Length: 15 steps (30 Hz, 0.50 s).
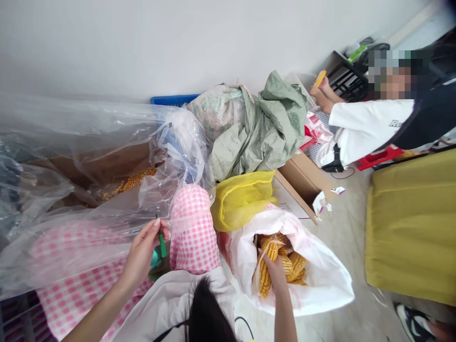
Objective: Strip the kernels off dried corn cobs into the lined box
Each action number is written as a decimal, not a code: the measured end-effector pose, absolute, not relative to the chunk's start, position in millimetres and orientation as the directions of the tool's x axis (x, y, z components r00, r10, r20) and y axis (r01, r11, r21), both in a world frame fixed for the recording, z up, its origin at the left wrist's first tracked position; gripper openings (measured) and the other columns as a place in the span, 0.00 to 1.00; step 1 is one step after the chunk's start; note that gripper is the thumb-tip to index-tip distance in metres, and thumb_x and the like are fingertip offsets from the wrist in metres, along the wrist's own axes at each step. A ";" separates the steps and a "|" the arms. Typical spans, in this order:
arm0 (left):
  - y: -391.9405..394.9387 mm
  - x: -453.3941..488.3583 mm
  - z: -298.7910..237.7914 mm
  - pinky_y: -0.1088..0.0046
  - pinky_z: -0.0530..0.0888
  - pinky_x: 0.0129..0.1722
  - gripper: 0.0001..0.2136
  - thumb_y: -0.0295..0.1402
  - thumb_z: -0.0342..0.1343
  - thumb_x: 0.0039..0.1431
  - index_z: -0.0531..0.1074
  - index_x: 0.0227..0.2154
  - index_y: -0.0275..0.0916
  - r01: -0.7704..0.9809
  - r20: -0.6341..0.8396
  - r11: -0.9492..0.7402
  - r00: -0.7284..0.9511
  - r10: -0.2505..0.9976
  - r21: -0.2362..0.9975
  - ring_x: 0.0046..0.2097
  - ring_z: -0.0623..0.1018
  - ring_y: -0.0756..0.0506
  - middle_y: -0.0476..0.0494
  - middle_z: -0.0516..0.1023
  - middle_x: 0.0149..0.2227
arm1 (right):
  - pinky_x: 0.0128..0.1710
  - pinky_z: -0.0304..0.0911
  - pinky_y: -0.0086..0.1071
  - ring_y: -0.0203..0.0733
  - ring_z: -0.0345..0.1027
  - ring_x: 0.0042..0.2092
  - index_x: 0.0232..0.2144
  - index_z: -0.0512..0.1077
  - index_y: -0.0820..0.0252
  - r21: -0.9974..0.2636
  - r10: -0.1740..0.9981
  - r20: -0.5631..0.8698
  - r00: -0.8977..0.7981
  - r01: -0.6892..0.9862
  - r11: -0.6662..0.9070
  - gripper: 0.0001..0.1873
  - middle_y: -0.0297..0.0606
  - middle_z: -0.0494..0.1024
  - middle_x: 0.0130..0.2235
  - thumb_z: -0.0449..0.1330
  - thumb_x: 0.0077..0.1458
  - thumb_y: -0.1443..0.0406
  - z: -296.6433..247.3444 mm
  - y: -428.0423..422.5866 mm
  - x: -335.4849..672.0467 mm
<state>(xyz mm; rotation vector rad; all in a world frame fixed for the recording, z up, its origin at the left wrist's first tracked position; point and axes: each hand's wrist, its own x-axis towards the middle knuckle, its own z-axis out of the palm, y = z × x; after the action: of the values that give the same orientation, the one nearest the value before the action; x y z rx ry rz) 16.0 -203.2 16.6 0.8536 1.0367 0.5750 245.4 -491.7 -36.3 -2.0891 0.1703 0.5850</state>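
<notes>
My left hand [144, 251] is closed around a thin green-handled tool [162, 244], held over my lap in pink checked trousers [194, 232]. My right hand [274, 270] reaches into a white plastic bag [320, 275] on the floor, its fingers down among several dried yellow corn cobs [281, 263]; the fingertips are hidden by the cobs. To my left a cardboard box lined with a large clear plastic sheet [89, 156] holds loose corn kernels [135, 180].
A yellow mesh bag [242, 197], a heap of grey-green woven sacks [256, 123] and an open cardboard box [302, 180] lie ahead. Another person in a white shirt [366, 126] sits at the right holding a cob [319, 78]. An olive-yellow cushion [413, 223] stands at the right.
</notes>
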 end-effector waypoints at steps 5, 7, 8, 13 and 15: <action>-202.2 14.3 17.9 0.79 0.66 0.27 0.14 0.45 0.55 0.49 0.69 0.26 0.38 -0.021 -0.491 0.546 0.410 0.768 0.837 0.26 0.68 0.51 0.50 0.69 0.22 | 0.32 0.67 0.45 0.49 0.72 0.30 0.35 0.67 0.62 -0.722 -0.016 -0.601 0.799 -0.552 -0.418 0.27 0.40 0.75 0.28 0.54 0.41 0.46 -5.3 -517.2 247.6; -202.3 14.6 17.6 0.78 0.66 0.27 0.13 0.45 0.55 0.49 0.69 0.27 0.38 -0.027 -0.493 0.549 0.406 0.770 0.835 0.26 0.68 0.51 0.51 0.69 0.22 | 0.32 0.66 0.49 0.48 0.71 0.28 0.35 0.68 0.60 -0.760 0.014 -0.640 0.768 -0.630 -0.161 0.27 0.39 0.75 0.27 0.53 0.41 0.45 16.6 -530.7 254.8; -202.6 15.2 17.5 0.78 0.66 0.27 0.13 0.45 0.56 0.48 0.69 0.27 0.38 -0.030 -0.494 0.551 0.403 0.771 0.834 0.26 0.68 0.51 0.51 0.69 0.22 | 0.33 0.66 0.49 0.47 0.70 0.28 0.36 0.68 0.58 -0.798 0.022 -0.602 0.798 -0.601 -0.046 0.25 0.38 0.75 0.28 0.53 0.42 0.47 26.6 -535.3 259.0; -205.5 19.3 20.2 0.79 0.65 0.27 0.14 0.45 0.56 0.48 0.69 0.26 0.38 -0.020 -0.489 0.545 0.415 0.767 0.838 0.26 0.68 0.51 0.50 0.69 0.22 | 0.39 0.66 0.44 0.43 0.70 0.37 0.39 0.67 0.52 -0.971 -0.170 -0.182 0.969 -0.149 0.189 0.16 0.32 0.74 0.34 0.57 0.44 0.58 40.8 -529.6 278.4; -206.6 19.9 21.4 0.78 0.65 0.27 0.13 0.45 0.55 0.49 0.69 0.26 0.38 -0.015 -0.487 0.542 0.420 0.766 0.840 0.26 0.68 0.51 0.50 0.69 0.22 | 0.36 0.67 0.38 0.40 0.68 0.34 0.37 0.67 0.55 -0.991 -0.259 -0.120 0.958 -0.101 0.083 0.16 0.31 0.72 0.33 0.59 0.42 0.62 30.2 -518.1 281.1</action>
<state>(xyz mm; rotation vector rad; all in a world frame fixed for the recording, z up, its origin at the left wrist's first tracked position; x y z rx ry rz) 19.9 -206.6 21.4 0.8758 1.0301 0.5775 281.1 -518.1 30.2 -1.4902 0.2949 -0.1204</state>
